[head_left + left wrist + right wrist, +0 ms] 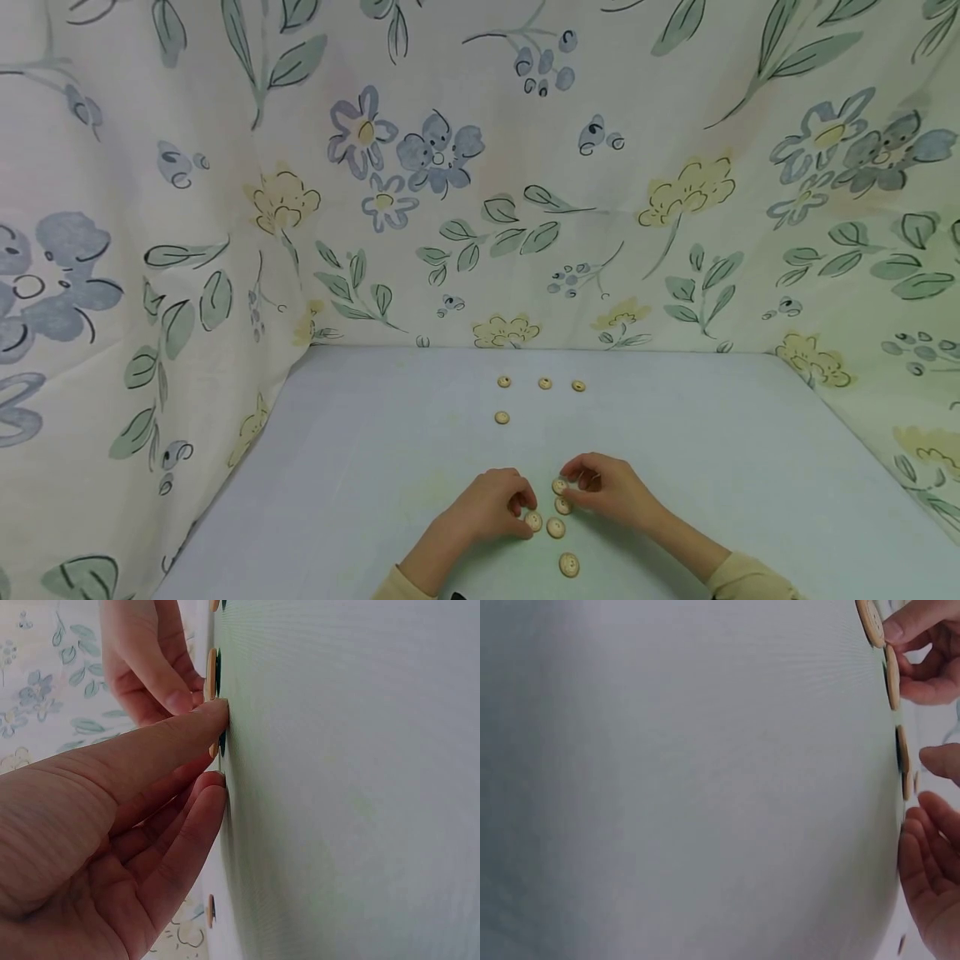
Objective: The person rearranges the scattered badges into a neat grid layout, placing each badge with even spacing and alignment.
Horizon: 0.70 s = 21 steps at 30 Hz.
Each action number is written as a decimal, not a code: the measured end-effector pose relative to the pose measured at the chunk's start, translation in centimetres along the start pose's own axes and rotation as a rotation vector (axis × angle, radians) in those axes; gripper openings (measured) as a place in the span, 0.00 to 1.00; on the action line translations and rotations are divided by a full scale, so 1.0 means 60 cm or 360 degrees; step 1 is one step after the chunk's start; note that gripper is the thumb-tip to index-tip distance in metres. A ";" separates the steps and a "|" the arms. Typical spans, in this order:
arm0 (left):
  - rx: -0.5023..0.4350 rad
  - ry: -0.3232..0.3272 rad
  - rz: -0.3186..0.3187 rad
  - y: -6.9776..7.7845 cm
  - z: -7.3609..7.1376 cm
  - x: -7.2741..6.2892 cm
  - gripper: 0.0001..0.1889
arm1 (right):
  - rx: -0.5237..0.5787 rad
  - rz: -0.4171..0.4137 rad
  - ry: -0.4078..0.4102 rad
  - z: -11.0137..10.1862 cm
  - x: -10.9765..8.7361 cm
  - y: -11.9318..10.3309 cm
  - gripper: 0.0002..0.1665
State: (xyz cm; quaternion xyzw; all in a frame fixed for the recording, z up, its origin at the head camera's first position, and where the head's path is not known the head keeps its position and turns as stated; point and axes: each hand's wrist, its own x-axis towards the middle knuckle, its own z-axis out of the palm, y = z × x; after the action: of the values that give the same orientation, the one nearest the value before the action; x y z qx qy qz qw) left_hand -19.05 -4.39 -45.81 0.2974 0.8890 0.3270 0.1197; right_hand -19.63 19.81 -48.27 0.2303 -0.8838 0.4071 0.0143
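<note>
My left hand (491, 506) pinches a round wooden button (533, 522) at the table surface, thumb on its near side and a finger on its far side. In the left wrist view the thumb hides part of that button (214, 751). Opposite, my right hand (611, 492) has thumb and forefinger around another wooden button (559, 485), the other fingers curled in. Just below that one, a similar button (563, 506) lies close to the right thumb. Between the hands and nearer me is one more button (556, 527), with small holes showing in its face.
A separate wooden button (569, 565) lies near the front. Toward the back, three buttons form a rough row, the middle one (545, 383) among them, with a single button (502, 417) in front. Floral cloth (480, 275) hangs around the white table (360, 433).
</note>
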 end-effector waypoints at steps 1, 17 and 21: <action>-0.0002 -0.0002 -0.0002 0.000 0.000 0.000 0.12 | -0.0009 -0.0005 -0.0001 0.001 0.000 0.000 0.12; 0.0022 -0.0001 0.0033 0.002 -0.002 0.000 0.12 | -0.0110 -0.0009 -0.0005 0.008 0.010 0.001 0.11; 0.0017 -0.0003 0.0027 0.001 -0.002 0.000 0.13 | -0.0136 0.0051 -0.0053 0.006 0.018 -0.004 0.10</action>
State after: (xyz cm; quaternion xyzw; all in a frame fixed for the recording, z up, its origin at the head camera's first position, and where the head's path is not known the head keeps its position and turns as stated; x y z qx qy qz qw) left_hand -19.07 -4.38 -45.67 0.3059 0.8881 0.3228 0.1163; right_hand -20.40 19.00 -48.09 0.2220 -0.9041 0.3651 0.0030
